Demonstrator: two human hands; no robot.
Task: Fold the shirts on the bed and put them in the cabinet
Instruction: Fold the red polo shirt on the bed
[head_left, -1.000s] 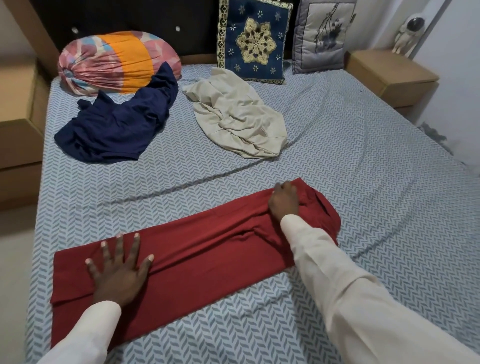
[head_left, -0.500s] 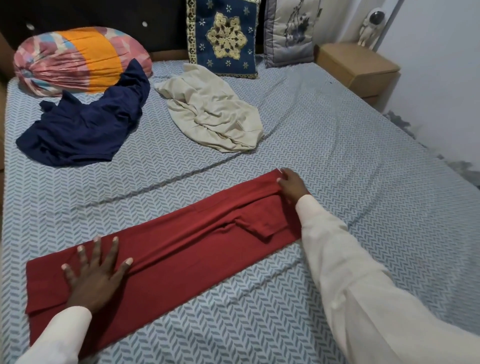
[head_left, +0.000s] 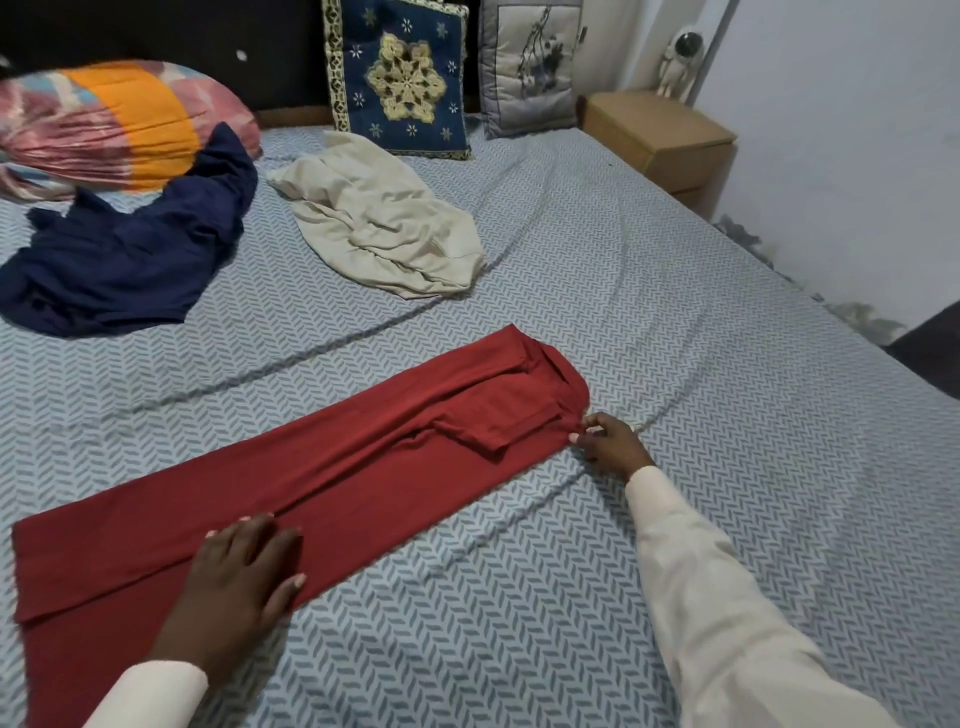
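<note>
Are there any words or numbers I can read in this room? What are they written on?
No words, numbers, labels or signs can be read anywhere.
The blue cushion has only star and flower patterns.
The grey cushion has only a drawing, with no writing that can be made out.
The red shirt, navy shirt and cream shirt show no print or tag.
The white figure on the nightstand is too small to show any lettering.

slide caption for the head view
Left hand presses the long-folded red shirt on the bed while the right hand pinches its far end.
</note>
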